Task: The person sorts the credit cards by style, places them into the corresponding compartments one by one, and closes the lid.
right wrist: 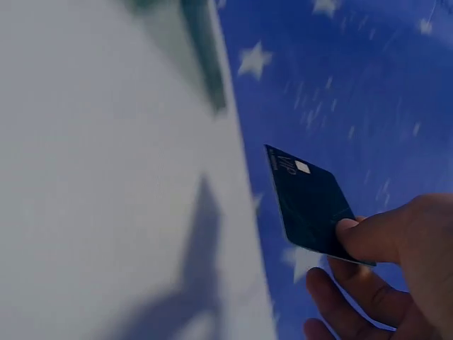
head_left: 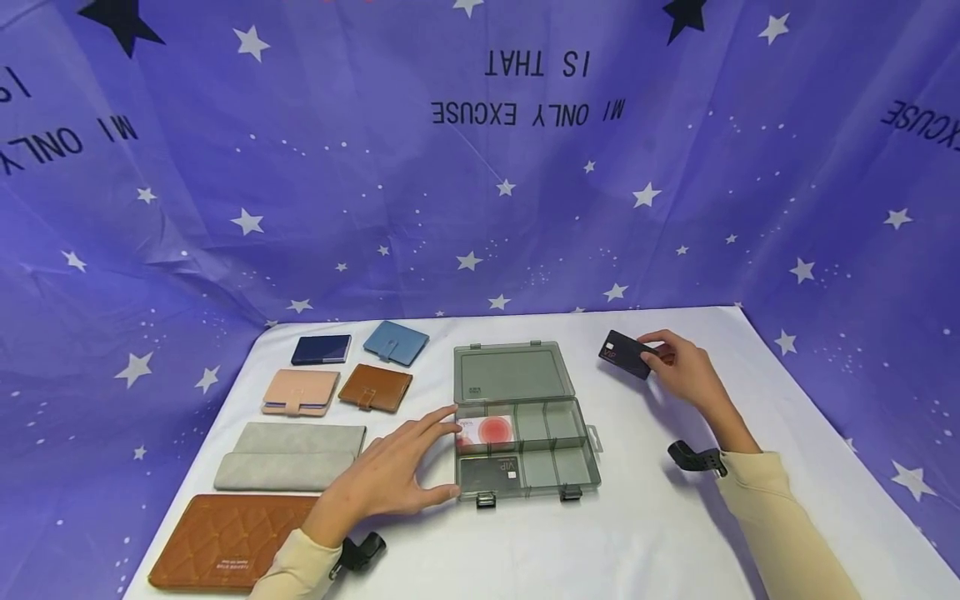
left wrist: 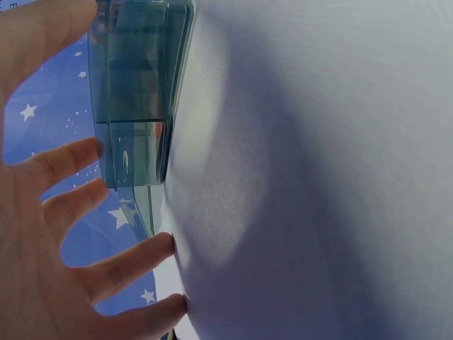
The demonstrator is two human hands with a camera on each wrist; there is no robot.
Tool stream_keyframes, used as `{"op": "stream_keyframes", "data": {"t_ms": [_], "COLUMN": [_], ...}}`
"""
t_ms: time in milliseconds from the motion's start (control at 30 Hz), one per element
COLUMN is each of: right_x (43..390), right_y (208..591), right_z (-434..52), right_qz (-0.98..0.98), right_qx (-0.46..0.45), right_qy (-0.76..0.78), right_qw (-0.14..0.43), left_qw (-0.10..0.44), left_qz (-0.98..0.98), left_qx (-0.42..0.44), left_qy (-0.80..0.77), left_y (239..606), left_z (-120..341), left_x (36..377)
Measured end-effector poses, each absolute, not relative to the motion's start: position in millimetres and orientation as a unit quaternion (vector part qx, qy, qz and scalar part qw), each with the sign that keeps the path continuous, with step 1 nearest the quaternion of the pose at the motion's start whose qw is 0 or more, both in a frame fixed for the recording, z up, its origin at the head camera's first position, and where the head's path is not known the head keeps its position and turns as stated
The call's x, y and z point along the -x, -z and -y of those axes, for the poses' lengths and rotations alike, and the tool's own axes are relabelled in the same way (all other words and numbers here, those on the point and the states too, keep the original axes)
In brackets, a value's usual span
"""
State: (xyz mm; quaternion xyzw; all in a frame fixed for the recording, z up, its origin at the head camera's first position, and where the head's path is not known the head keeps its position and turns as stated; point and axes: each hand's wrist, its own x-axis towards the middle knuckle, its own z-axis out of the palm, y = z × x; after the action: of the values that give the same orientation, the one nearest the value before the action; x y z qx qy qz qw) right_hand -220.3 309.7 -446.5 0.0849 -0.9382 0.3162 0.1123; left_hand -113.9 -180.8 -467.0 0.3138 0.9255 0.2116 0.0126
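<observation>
The right hand (head_left: 686,371) pinched a dark card (head_left: 626,354) by one end between thumb and fingers, its grip closed on that card and held above the white counter (head_left: 652,517), off to the right of the clear plastic box (head_left: 525,450). In the right wrist view the thumb lay on the card's (right wrist: 311,205) face near its lower edge, with the other fingers curled beneath. The left hand (head_left: 390,475) had an open grip, fingers spread and fairly straight, with the fingertips (head_left: 448,429) against the box's left end and the thumb at its front left corner. The box sat just right of that hand with its lid folded back; the two compartments nearest the fingers held a white card with a red circle (head_left: 487,431) and a dark card (head_left: 489,475). To the left of the left hand lay several wallets: a grey one (head_left: 288,456), a brown quilted one (head_left: 225,542), a pink one (head_left: 300,392) and a small brown one (head_left: 375,387).
</observation>
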Motion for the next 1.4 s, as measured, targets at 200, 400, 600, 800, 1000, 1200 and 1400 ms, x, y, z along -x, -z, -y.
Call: {"op": "stream_keyframes", "data": {"t_ms": [200, 400, 600, 800, 1000, 1200, 1400], "right_x": [199.8, 182.9, 156.7, 131.8, 117.2, 112.9, 107.4], "right_y": [433.4, 426.4, 421.5, 426.3, 442.6, 451.2, 450.5], "right_z": [-266.1, -232.5, -197.5, -163.9, -139.6, -131.1, -128.1], "right_qz": [0.918, 0.899, 0.879, 0.874, 0.879, 0.896, 0.92], "right_qx": [-0.131, -0.201, -0.28, -0.315, -0.326, -0.339, -0.346], "right_qy": [-0.356, -0.376, -0.386, -0.367, -0.343, -0.286, -0.183], "right_qw": [0.117, 0.102, 0.027, -0.037, -0.054, -0.001, 0.026], "left_qw": [0.007, -0.006, 0.004, 0.003, 0.005, 0.013, 0.017], "left_qz": [-0.926, -0.926, -0.927, -0.928, -0.929, -0.929, -0.93], "left_qx": [-0.315, -0.32, -0.318, -0.316, -0.313, -0.307, -0.307], "left_qy": [-0.208, -0.199, -0.199, -0.196, -0.199, -0.206, -0.203], "left_y": [469.5, 468.5, 466.7, 466.2, 466.1, 466.7, 467.0], "left_z": [179.8, 180.9, 181.3, 181.1, 181.1, 180.7, 181.5], "left_x": [114.0, 114.7, 115.0, 115.1, 114.6, 114.2, 115.5]}}
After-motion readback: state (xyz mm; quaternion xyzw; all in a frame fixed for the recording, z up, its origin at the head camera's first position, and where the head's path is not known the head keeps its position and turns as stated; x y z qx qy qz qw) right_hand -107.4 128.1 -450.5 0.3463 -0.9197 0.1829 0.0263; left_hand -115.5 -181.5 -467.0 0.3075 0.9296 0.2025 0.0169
